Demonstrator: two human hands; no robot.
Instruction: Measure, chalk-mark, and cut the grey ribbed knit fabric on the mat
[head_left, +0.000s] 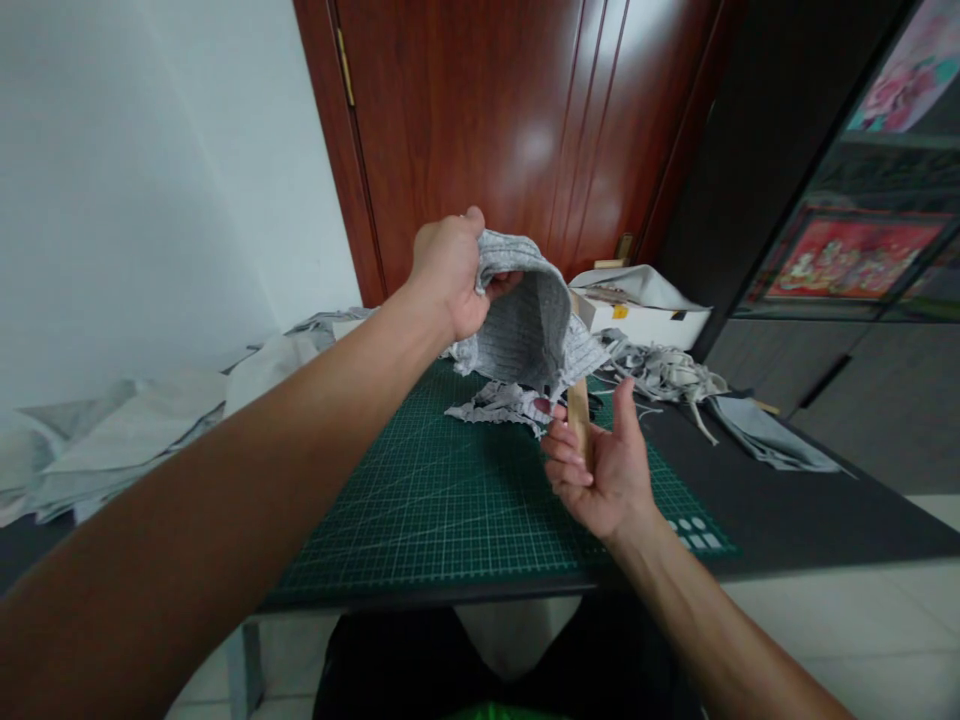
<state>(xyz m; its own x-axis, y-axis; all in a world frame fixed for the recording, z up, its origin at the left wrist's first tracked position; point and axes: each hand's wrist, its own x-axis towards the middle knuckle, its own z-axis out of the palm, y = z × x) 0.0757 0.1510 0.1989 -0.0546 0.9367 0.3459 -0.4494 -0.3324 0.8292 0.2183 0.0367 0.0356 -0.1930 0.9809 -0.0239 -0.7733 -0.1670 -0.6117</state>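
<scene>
**Two hands, one striped cloth above the cutting mat**

Both of my hands are raised over the green cutting mat [450, 500], which lies on a dark table [825, 520]. My left hand [448, 275] is closed on the top edge of a grey striped piece of fabric [529, 325], thumb and fingers pinching it so that the cloth hangs down in a hollow, hood-like fold, well above the mat. My right hand [600, 470] sits lower and nearer, palm turned up, fingers loosely curled around a flat wooden stick [578, 412] that stands nearly upright; its upper end reaches the lower hem of the hanging cloth, and whether it goes inside the fold I cannot tell.

Directly beneath the fabric, a small heap of striped scraps [495, 405] rests on the far part of the mat. To the right, a tangle of grey strips [664, 372] trails across the table, with a flat grey piece [772, 440] beyond it. At far right stands a white box [645, 310]. On the left, pale sheets of cloth [135, 430] are piled along the white wall [150, 180]. A red-brown wooden door [510, 130] fills the background.
</scene>
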